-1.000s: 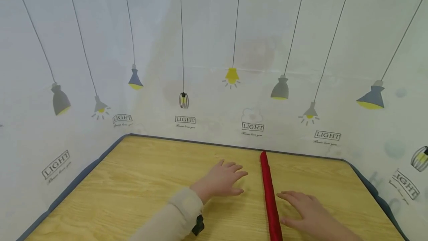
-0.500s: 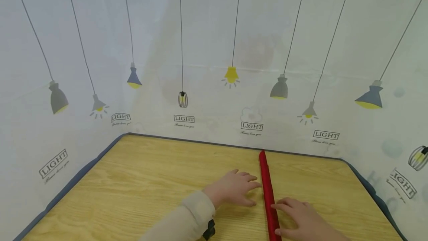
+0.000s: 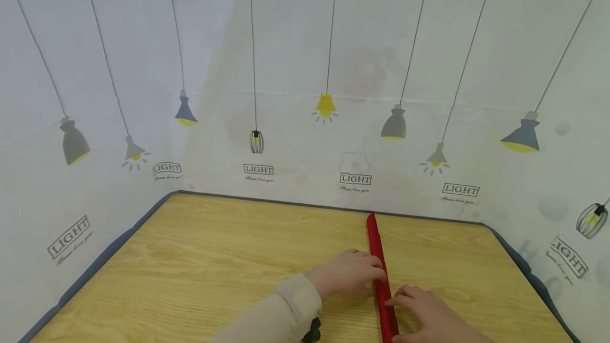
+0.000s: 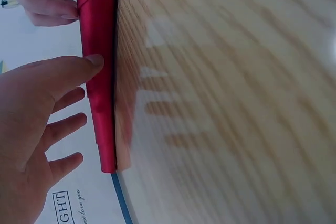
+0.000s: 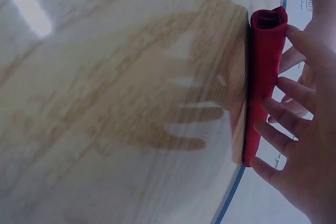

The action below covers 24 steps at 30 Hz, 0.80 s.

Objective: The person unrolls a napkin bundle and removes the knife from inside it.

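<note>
A long, narrow roll of red cloth (image 3: 377, 258) lies on the wooden table, running from the far edge toward the person. Its near end shows coiled layers in the right wrist view. Over its left side reaches the left hand (image 3: 347, 274), with fingers across the roll; in the left wrist view that thumb (image 4: 94, 60) lies against the red cloth while other fingers are spread. On the right, nearer the person, the right hand (image 3: 431, 315) has its fingertips at the cloth's side. Loosely bent, spread fingers (image 5: 286, 116) appear along the roll in the right wrist view.
The light wooden table (image 3: 190, 247) has a dark blue edge strip (image 3: 281, 203). White sheeting (image 3: 295, 41) printed with hanging lamps and LIGHT signs surrounds it on the back and both sides. A black strap piece (image 3: 312, 330) sits under the left cuff.
The left hand has moved right and nearer, from beside the roll to over it. The right hand has shifted slightly left and nearer to touch the roll. The red cloth stays in place.
</note>
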### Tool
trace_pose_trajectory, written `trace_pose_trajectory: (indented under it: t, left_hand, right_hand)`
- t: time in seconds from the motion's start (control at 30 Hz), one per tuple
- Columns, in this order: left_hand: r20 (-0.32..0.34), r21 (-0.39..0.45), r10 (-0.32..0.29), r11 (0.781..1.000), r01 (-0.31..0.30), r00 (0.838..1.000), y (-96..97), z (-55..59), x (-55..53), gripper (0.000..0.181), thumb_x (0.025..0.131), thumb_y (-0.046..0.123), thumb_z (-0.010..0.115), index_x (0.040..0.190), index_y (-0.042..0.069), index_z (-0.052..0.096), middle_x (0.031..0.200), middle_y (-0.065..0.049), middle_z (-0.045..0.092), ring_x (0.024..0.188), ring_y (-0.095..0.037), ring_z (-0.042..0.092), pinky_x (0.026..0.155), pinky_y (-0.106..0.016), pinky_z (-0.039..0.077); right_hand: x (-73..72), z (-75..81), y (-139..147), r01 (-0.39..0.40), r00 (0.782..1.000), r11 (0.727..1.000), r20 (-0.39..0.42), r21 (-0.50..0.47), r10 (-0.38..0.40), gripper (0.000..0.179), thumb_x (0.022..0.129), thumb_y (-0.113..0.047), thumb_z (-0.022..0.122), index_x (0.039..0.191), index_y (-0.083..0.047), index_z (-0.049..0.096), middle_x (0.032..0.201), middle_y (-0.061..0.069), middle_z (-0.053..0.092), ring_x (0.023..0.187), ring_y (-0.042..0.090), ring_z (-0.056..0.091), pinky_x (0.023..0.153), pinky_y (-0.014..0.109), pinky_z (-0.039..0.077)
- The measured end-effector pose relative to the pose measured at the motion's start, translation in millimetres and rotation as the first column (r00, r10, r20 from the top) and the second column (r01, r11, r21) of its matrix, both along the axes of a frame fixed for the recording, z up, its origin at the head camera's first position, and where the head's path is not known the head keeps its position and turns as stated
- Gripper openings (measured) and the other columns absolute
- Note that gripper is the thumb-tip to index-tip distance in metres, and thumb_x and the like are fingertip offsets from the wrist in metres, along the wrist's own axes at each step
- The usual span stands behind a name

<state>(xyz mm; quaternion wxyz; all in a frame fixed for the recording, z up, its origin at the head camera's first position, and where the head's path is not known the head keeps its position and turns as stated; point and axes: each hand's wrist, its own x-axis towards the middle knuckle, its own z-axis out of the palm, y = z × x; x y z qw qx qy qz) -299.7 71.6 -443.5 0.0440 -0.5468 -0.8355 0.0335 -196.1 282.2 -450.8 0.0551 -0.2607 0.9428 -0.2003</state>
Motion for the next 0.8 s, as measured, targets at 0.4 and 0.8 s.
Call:
trace_pose_trajectory:
  t: [0.4,0.8]
  left_hand:
    - [0.06,0.045,-0.029,0.999,0.027,0.998,15.0,-2.0,-1.6,0.03,0.082,0.033,0.079,0.109,0.036,0.067,0.106,0.018,0.059,0.095,0.0,0.055,0.089,-0.02,0.043]
    - [0.07,0.031,-0.02,0.999,0.018,0.997,20.6,-0.8,-2.0,0.026,0.083,0.033,0.077,0.107,0.04,0.069,0.105,0.018,0.059,0.096,-0.002,0.053,0.087,-0.024,0.043]
  right_hand:
    - [-1.9,-2.5,3.6,-0.012,0.999,0.999,0.03,-0.05,0.013,0.051,0.08,-0.054,0.074,0.116,-0.02,0.065,0.108,-0.013,0.055,0.094,0.005,0.049,0.078,0.039,0.046]
    - [1.0,-5.0,5.4,0.049,0.993,0.993,0.114,-0.107,-0.036,0.051,0.078,-0.048,0.078,0.118,-0.02,0.063,0.11,-0.012,0.056,0.095,0.007,0.05,0.082,0.034,0.049]
